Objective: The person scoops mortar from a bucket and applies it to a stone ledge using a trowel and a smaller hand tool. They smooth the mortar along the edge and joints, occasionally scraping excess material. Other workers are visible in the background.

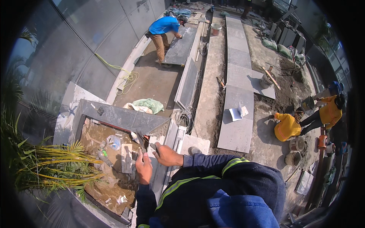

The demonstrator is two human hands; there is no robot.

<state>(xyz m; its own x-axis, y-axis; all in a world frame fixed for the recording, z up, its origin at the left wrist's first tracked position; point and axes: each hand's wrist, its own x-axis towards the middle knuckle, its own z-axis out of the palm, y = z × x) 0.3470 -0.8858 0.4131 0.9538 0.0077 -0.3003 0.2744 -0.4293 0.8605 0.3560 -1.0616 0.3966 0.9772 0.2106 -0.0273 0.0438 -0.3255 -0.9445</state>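
My left hand (pixel 143 168) is closed, thumb up, around the lower end of a dark, narrow blade-like tool (pixel 141 141); its exact kind is too small to tell. Close beside it, my right hand (pixel 168 155) is closed on a small grey flat-ended tool (pixel 153 146), which points toward the left hand's tool. Both hands hover over the corner of a planter edged with grey stone slabs (pixel 125 118). A white nozzle-like tip (pixel 134 136) shows just beyond the left hand's tool. The fingers partly hide both grips.
Yellow-green palm fronds (pixel 64 167) overhang the planter's soil from the left. Cables (pixel 183 117) lie coiled beyond the ledge. A co-worker in blue (pixel 164 26) bends over a dark slab. Two people in orange tops (pixel 288 126) work at right among buckets (pixel 293 158).
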